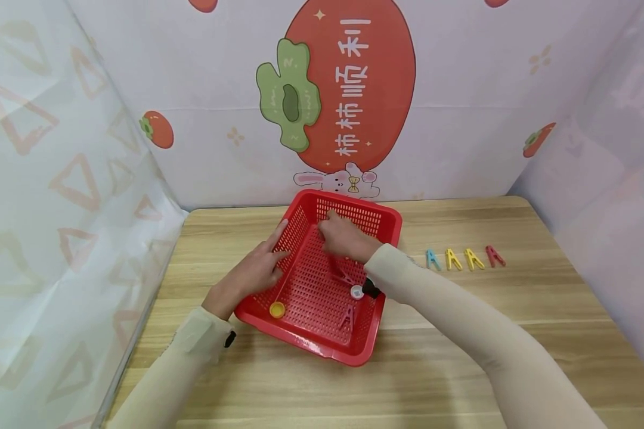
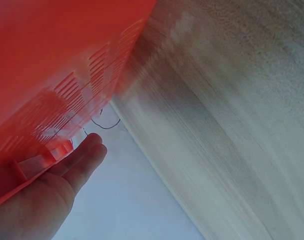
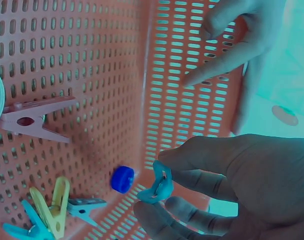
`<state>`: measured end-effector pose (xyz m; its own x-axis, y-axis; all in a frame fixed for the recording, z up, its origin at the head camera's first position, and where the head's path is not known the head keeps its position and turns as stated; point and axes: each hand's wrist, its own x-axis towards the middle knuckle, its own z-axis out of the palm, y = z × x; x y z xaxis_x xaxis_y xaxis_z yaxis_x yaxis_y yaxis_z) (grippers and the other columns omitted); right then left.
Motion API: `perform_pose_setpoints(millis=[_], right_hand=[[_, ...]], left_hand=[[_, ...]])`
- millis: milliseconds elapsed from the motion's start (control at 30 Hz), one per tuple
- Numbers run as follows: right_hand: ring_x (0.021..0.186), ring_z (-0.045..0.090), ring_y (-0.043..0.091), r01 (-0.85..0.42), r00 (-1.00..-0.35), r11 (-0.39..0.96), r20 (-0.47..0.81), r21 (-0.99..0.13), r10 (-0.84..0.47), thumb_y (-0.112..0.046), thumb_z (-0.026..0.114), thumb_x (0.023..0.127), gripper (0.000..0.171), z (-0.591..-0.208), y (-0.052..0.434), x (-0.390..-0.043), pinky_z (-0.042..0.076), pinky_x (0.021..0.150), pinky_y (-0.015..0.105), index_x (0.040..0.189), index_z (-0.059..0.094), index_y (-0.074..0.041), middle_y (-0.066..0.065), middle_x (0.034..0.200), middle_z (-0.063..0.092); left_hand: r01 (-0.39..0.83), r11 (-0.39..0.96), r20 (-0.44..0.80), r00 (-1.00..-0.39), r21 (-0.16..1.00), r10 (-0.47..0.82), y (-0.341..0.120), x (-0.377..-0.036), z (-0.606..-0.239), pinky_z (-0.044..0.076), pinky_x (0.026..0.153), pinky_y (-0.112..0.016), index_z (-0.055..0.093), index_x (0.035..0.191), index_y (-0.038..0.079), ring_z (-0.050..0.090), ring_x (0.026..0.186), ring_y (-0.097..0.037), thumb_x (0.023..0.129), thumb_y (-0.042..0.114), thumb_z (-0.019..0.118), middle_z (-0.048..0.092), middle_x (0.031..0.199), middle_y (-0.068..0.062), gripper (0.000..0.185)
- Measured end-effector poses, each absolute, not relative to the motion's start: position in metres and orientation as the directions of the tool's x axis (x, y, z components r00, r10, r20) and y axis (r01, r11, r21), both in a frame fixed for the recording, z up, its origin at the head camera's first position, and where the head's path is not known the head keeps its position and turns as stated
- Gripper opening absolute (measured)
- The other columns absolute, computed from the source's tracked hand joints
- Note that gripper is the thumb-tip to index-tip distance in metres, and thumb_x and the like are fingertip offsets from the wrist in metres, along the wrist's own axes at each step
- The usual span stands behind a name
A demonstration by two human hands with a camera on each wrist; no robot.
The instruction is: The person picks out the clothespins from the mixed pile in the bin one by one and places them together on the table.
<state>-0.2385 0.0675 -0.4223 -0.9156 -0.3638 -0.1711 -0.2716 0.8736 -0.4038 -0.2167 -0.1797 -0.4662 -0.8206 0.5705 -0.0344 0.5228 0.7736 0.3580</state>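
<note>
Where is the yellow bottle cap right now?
In the head view, the yellow bottle cap lies inside the red basket, at its near-left corner, below and slightly right of the left hand.

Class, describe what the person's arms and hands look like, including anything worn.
The left hand and right hand wear no gloves. The left sleeve and right sleeve are long, plain and cream-coloured. A small black piece shows near each sleeve's end.

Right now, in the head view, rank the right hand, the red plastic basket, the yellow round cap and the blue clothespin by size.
1. Red plastic basket
2. Right hand
3. Yellow round cap and blue clothespin: too alike to rank; the clothespin looks slightly longer, the cap rounder.
</note>
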Motion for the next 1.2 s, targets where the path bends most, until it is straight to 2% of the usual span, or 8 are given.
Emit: perform_pose_setpoints(millis=[467,700,1200], right_hand=[[0.103,0.066,0.027,-0.258,-0.917,0.864,-0.172,-0.432,-0.359,-0.011,0.085,0.092,0.036,-0.405,0.081,-0.231,0.068,0.095,0.048,0.127,0.075,-0.009,0.012,0.127,0.058],[0.103,0.066,0.027,-0.244,-0.922,0.849,-0.158,-0.469,-0.353,-0.012,0.086,0.091,0.032,-0.399,0.092,-0.224,0.070,0.088,0.047,0.120,0.075,-0.010,0.010,0.123,0.058],[0.102,0.069,0.029,-0.232,-0.934,0.873,-0.151,-0.429,-0.323,-0.015,0.087,0.089,0.027,-0.393,0.114,-0.219,0.069,0.085,0.051,0.113,0.076,-0.011,0.013,0.126,0.058]], left_hand=[[0.499,0.778,-0.045,-0.830,0.382,0.555,-0.179,-0.216,-0.466,0.061,0.107,-0.052,0.067,0.147,0.001,0.042,0.157,-0.041,0.095,-0.003,0.072,-0.003,0.186,0.000,0.052],[0.487,0.779,-0.054,-0.834,0.396,0.549,-0.178,-0.216,-0.466,0.062,0.105,-0.052,0.067,0.148,0.002,0.043,0.156,-0.041,0.095,-0.003,0.072,-0.003,0.186,0.001,0.053],[0.502,0.777,-0.039,-0.830,0.381,0.556,-0.178,-0.215,-0.465,0.060,0.109,-0.051,0.067,0.147,0.000,0.043,0.156,-0.041,0.095,-0.004,0.070,-0.003,0.186,-0.001,0.052]])
